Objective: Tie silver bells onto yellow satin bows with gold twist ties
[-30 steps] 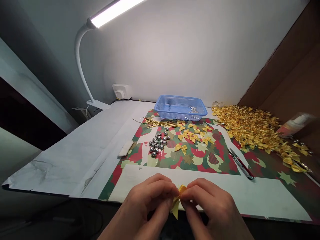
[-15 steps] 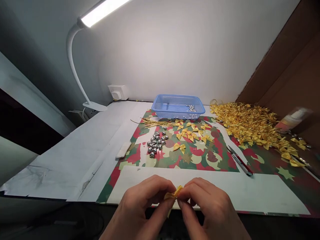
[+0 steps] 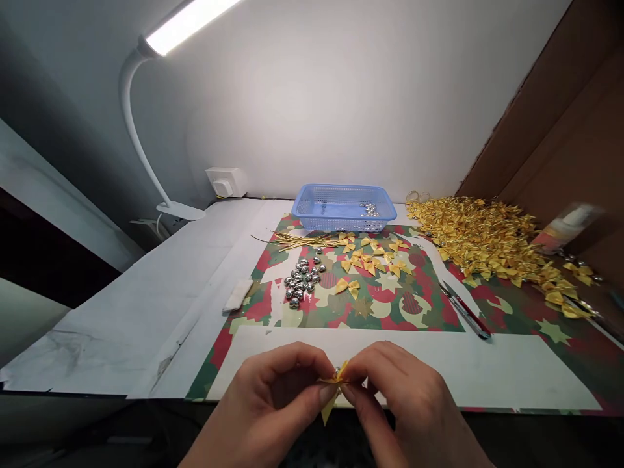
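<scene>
1. Spreading across the desk (image 3: pixel 121 312) is a sheet of red-and-green patterned paper (image 3: pixel 429 312), with a plain white strip (image 3: pixel 511 377) lying along its near edge.
2. Lying heaped at the right rear is a big pile of gold bows (image 3: pixel 482 237), reaching toward the brown board at the side; judging by its bulk, a large share of the bows is sitting there, though whether those are finished or waiting cannot be told.
3. Standing at the back, near the wall, is a blue mesh basket (image 3: pixel 322 208) holding only a few silver pieces in one corner.
4. Resting just in front of the basket is a small scatter of gold bows (image 3: pixel 370 257), with a bundle of gold wires (image 3: pixel 297 240) to their left.
5. Sitting left of that scatter is a cluster of silver bells (image 3: pixel 302 283), still a fair handful, so by my reading plenty of pieces are remaining.
6. Lying apart to the right is a pair of red-handled snips (image 3: pixel 465 312), untouched.
7. Working at the near edge of the desk, the left hand (image 3: pixel 273 409) and right hand (image 3: pixel 404 409) are meeting fingertip to fingertip, both pinching closed on one single gold bow (image 3: pixel 334 383), its tail hanging down between them.
8. Showing at that bow's knot is a tiny silver speck, too small to name surely; this one is looking mid-assembly.
</scene>
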Motion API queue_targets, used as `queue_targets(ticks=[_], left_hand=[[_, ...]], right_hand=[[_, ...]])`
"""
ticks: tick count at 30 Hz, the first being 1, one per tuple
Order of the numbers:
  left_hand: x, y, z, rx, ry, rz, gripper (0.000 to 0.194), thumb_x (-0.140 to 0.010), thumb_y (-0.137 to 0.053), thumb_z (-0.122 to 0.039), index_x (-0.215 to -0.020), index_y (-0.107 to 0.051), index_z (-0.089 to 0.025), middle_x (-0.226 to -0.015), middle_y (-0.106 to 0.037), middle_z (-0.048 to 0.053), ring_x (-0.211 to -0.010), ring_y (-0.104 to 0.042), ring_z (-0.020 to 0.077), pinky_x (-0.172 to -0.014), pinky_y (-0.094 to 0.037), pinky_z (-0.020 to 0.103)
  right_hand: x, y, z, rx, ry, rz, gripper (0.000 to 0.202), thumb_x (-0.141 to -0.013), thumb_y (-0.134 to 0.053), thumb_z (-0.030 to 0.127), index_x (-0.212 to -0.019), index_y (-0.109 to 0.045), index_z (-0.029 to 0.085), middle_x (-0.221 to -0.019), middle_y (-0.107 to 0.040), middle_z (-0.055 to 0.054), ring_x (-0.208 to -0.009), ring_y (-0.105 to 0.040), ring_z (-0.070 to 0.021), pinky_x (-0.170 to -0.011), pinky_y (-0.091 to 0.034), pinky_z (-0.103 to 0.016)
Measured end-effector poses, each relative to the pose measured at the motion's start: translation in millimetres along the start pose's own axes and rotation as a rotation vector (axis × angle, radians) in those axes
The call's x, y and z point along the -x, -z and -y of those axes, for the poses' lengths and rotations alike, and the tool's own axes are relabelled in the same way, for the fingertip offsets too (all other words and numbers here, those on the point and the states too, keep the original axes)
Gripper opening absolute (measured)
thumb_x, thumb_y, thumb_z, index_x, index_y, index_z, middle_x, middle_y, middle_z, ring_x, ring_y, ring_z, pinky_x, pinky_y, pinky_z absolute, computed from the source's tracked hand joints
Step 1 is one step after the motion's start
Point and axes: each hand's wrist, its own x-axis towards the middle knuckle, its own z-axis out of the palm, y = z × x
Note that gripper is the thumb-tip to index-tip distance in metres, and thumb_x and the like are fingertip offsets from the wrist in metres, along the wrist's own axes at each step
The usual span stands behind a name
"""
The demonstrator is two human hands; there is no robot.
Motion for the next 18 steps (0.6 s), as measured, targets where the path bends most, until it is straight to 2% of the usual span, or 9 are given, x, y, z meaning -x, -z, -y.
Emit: queue_targets(ticks=[4,7,9,13,18], left_hand=[[-4.8,4.8,0.2,0.213,0.107,0.032,0.014,-0.074,-0.083,-0.023,-0.076,-0.070,-0.018,-0.071,-0.071,-0.003,-0.070,-0.061,0.0125,-0.066,-0.046,0.021],[-6.1,5.7,1.5,0.312,0.149,0.024,0.017,-0.073,-0.085,-0.022,-0.078,-0.069,-0.018,-0.073,-0.074,-0.002,-0.071,-0.063,0.0128,-0.067,-0.047,0.021],[-5.4,5.4,2.2,0.348,0.156,0.028,0.017,-0.074,-0.084,-0.021,-0.078,-0.068,-0.018,-0.072,-0.075,-0.002,-0.068,-0.063,0.0119,-0.065,-0.047,0.020],[-1.9,4.7,3.8,0.399,0.184,0.024,0.017,-0.074,-0.084,-0.019,-0.079,-0.068,-0.020,-0.072,-0.075,-0.001,-0.067,-0.062,0.0121,-0.065,-0.047,0.021],[-0.8,5.2,5.5,0.395,0.190,0.023,0.017,-0.075,-0.083,-0.019,-0.079,-0.067,-0.020,-0.071,-0.073,-0.002,-0.068,-0.061,0.0123,-0.064,-0.045,0.021]], right_hand=[[0.1,12.7,1.3,0.004,-0.017,-0.109,0.027,-0.087,-0.056,0.007,-0.109,-0.056,0.023,-0.095,-0.066,-0.001,-0.076,-0.062,-0.0141,-0.064,-0.050,-0.023],[5.4,14.2,5.7,-0.067,-0.057,-0.197,0.019,-0.090,-0.057,0.009,-0.102,-0.060,0.024,-0.093,-0.064,0.000,-0.069,-0.062,-0.0107,-0.062,-0.049,-0.020],[10.6,8.2,8.0,-0.152,-0.056,-0.193,0.016,-0.091,-0.057,0.011,-0.097,-0.062,0.024,-0.087,-0.064,0.001,-0.068,-0.062,-0.0101,-0.064,-0.050,-0.019],[17.0,-10.4,7.4,-0.189,-0.038,-0.163,0.021,-0.090,-0.056,0.009,-0.103,-0.064,0.024,-0.089,-0.067,-0.001,-0.073,-0.065,-0.0124,-0.066,-0.051,-0.020],[13.4,-13.2,7.7,-0.246,-0.093,-0.174,0.015,-0.090,-0.058,0.012,-0.095,-0.061,0.026,-0.080,-0.065,0.002,-0.064,-0.061,-0.0123,-0.056,-0.048,-0.020]])
